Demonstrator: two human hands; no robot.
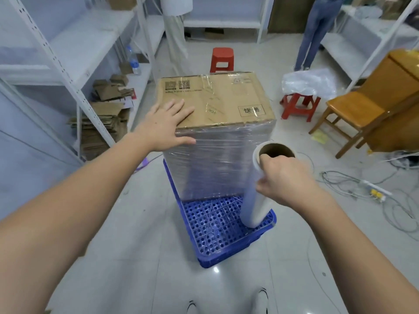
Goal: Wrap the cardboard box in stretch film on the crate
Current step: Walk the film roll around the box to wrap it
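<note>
Mid-wrap, I'd say: the cardboard box [215, 100] stands upright at frame centre on the far end of the blue crate [217, 225], its sides already under clear film, its top mostly bare apart from a few film strands at the upper edge. Left hand [165, 123] lies flat w/ fingers spread on the box's near-left top corner, steadying it; nothing in that grip. Right hand [281, 177] has its grip closed on the upper end of the stretch film roll [258, 189], fingertips hooked into the cardboard core. The roll stands upright at the box's lower-right corner, foot on the crate.

Next move prob. needs the roll carried round the next side w/ film kept taut, left hand holding the box steady.

Crate sits on a glossy pale tiled floor. Room: white shelving at left, flattened cardboard below it, two red stools beyond the box, wooden chair right, cables on the floor at right, a person standing upper right.
</note>
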